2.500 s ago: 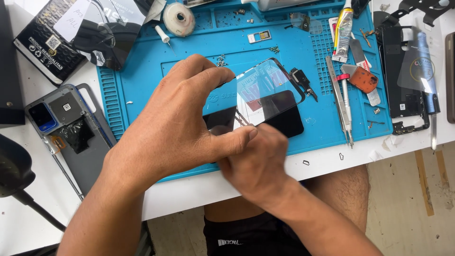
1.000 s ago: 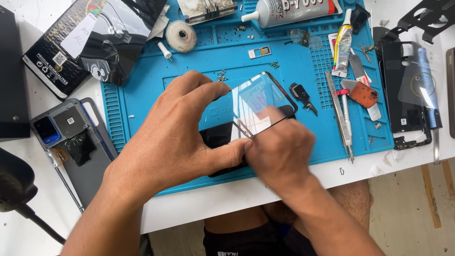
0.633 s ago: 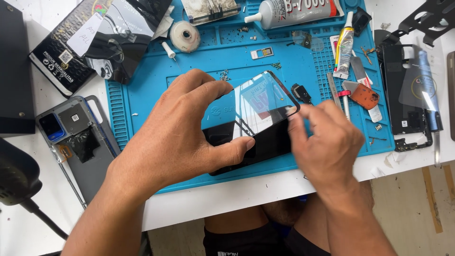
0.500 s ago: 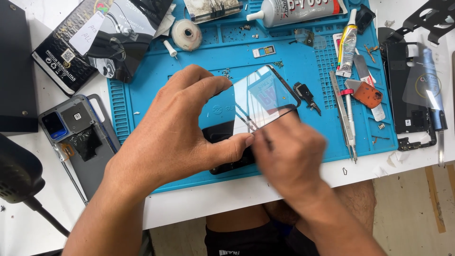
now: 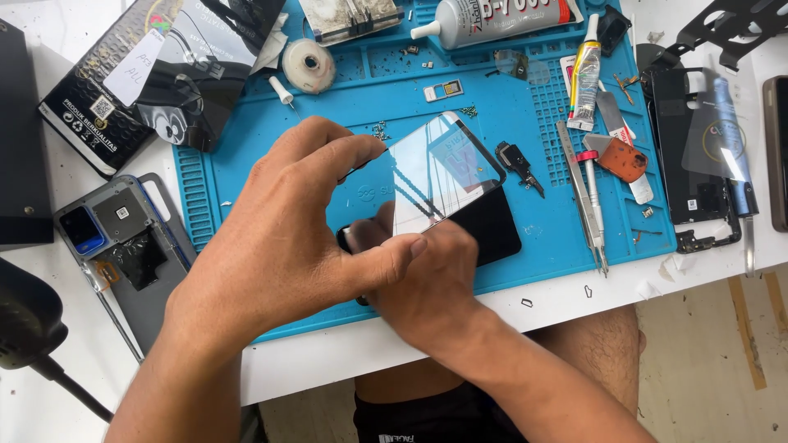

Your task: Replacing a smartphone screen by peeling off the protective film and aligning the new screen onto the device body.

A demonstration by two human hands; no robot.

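Clear glass, a thin screen protector [image 5: 439,168], is pinched by the left hand [image 5: 283,242], whose grip closes on its edges with fingertips at the top corner and thumb at the lower edge, so the sheet tilts above a black phone [image 5: 484,226]. The right hand [image 5: 427,283] presses down just at 6 o'clock of the protector, fingers curled against the phone's near end; whether its grip holds anything I cannot tell.

The phone lies on a blue repair mat [image 5: 222,164] on the white surface [image 5: 574,295]. At 3 o'clock of the phone lie metal tweezers [image 5: 584,193], an orange pick [image 5: 621,160] and a small glue tube [image 5: 584,74]. At 12 o'clock sits a large adhesive tube [image 5: 501,15], and at 11 o'clock a tape roll [image 5: 308,66]. At 9 o'clock, off the mat, rests a grey phone back cover [image 5: 123,246]. Far at 3 o'clock lies a dismantled black phone frame [image 5: 685,156].
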